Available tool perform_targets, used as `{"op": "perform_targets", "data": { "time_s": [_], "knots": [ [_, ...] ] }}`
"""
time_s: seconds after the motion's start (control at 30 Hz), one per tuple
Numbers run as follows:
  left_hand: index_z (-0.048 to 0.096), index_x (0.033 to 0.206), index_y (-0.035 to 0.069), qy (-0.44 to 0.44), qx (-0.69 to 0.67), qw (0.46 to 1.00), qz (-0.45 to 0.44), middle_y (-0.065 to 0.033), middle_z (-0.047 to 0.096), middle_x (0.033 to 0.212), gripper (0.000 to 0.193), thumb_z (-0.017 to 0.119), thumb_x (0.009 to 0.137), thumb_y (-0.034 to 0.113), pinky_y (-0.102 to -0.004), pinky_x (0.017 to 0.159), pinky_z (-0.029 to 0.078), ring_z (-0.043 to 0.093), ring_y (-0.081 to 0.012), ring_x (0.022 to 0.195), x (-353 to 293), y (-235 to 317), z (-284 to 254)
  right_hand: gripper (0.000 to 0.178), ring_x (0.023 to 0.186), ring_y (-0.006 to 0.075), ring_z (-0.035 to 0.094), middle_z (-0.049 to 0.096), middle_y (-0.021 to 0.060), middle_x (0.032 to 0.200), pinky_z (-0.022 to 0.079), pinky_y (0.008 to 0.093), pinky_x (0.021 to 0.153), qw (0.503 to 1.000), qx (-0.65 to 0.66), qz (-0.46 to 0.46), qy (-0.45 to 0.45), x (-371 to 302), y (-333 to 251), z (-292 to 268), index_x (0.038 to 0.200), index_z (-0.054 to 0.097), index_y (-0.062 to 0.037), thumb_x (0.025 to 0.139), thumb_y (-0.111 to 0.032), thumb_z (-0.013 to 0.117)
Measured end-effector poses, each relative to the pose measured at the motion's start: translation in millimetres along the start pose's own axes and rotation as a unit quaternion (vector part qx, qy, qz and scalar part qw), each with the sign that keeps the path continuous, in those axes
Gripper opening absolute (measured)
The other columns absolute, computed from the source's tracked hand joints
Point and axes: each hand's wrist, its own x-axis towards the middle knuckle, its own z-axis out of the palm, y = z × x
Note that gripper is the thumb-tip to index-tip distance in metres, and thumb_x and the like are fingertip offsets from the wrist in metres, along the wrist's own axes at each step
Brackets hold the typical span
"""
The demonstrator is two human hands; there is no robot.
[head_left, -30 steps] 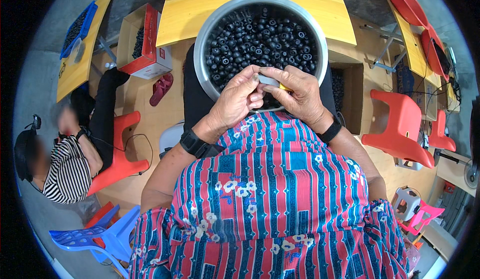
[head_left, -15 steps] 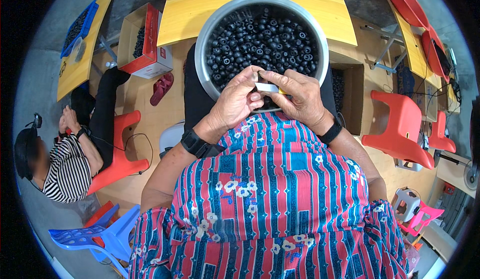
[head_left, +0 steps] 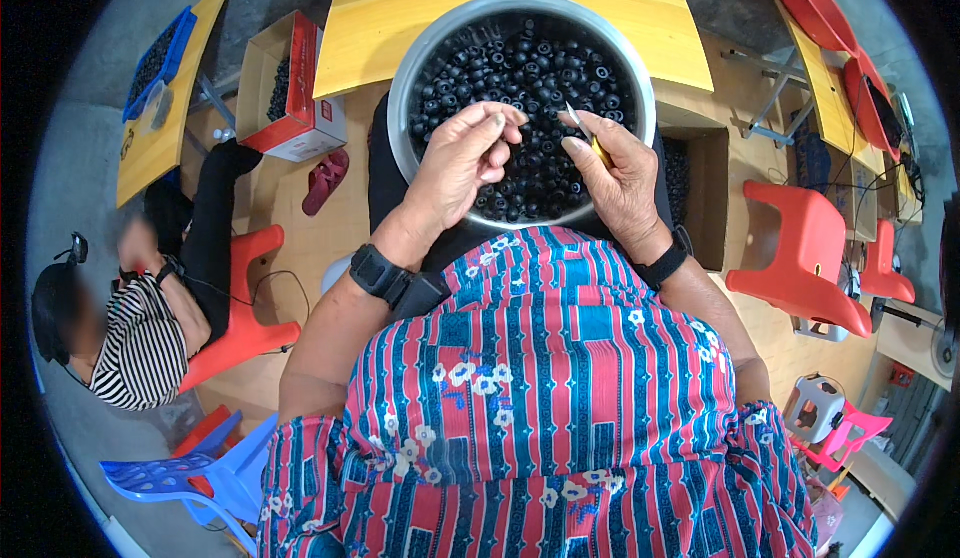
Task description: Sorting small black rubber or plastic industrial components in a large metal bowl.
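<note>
The steel bowl (head_left: pixel 405 88) beneath both hands was heaped with small black round pieces (head_left: pixel 530 68), so most work seemingly remained; the left hand (head_left: pixel 462 163) pinched something tiny at its fingertips, the right hand (head_left: pixel 618 173) gripped a yellow-handled blade (head_left: pixel 585 130).

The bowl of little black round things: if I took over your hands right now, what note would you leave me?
Left hand: fingers pinched together over the metal bowl, maybe on one small piece; too small to tell.
Right hand: shut on a small yellow-handled tool, tip pointing up over the bowl.
The bowl sits on the lap, against the yellow table, nearly full of small black round pieces.
Done: cannot tell how many pieces are finished.
Left: probably most of the bowl, and there look to be more dark pieces in the open cardboard box on the left.
</note>
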Motion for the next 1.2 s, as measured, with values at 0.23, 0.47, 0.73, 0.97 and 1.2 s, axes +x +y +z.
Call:
{"op": "perform_targets", "data": {
  "time_s": [0.23, 0.47, 0.73, 0.97, 1.2],
  "knots": [
    [0.067, 0.107, 0.008, 0.119, 0.659, 0.710, 0.217, -0.0120, 0.060, 0.087, 0.027, 0.069, 0.081, 0.003, -0.0359, 0.074, 0.051, 0.062, -0.0274, 0.080, 23.0, 8.0, 10.4, 0.028, 0.094, 0.0271, 0.069, 0.070, 0.0181, 0.103, 0.052, 0.0328, 0.083, 1.000, 0.015, -0.018, 0.006, -0.4, 0.7, 0.6, 0.109, 0.068, 0.0014, 0.085, -0.011, 0.072],
    [0.068, 0.103, 0.010, 0.110, 0.699, 0.664, 0.243, -0.0117, 0.059, 0.086, 0.026, 0.073, 0.078, 0.004, -0.0372, 0.071, 0.050, 0.061, -0.0299, 0.079, 31.3, 5.0, 2.4, 0.026, 0.091, 0.0128, 0.064, 0.071, 0.0090, 0.106, 0.050, 0.0253, 0.081, 0.999, 0.004, -0.039, -0.002, -0.7, 5.7, 0.7, 0.116, 0.067, -0.0006, 0.090, -0.007, 0.066],
    [0.069, 0.095, 0.001, 0.030, 0.521, 0.840, 0.146, -0.0059, 0.062, 0.085, 0.017, 0.075, 0.080, 0.009, -0.0280, 0.070, 0.047, 0.059, -0.0149, 0.077, 2.5, 13.8, 16.5, 0.027, 0.100, 0.0264, 0.068, 0.070, 0.0167, 0.107, 0.050, 0.0332, 0.090, 0.997, 0.069, -0.014, -0.029, 2.7, 4.7, 0.4, 0.112, 0.067, 0.0013, 0.087, -0.009, 0.068],
    [0.068, 0.091, -0.002, -0.025, 0.379, 0.919, 0.104, -0.0012, 0.063, 0.084, 0.021, 0.075, 0.084, 0.016, -0.0254, 0.064, 0.046, 0.055, -0.0088, 0.070, -13.3, 0.4, 9.5, 0.034, 0.104, 0.0232, 0.067, 0.069, 0.0154, 0.112, 0.050, 0.0309, 0.090, 0.974, 0.141, -0.019, -0.178, -0.1, 9.4, 3.7, 0.120, 0.063, 0.0005, 0.089, -0.013, 0.067],
    [0.062, 0.106, 0.001, -0.011, 0.080, 0.994, -0.068, 0.0068, 0.048, 0.077, 0.023, 0.066, 0.095, 0.021, -0.0176, 0.050, 0.031, 0.036, 0.0004, 0.061, -19.7, -16.7, 7.5, 0.030, 0.095, 0.0177, 0.066, 0.070, 0.0107, 0.105, 0.051, 0.0286, 0.084, 0.981, 0.069, -0.013, -0.180, -0.8, 6.5, 1.3, 0.116, 0.065, -0.0010, 0.086, -0.005, 0.069]
  ]
}}
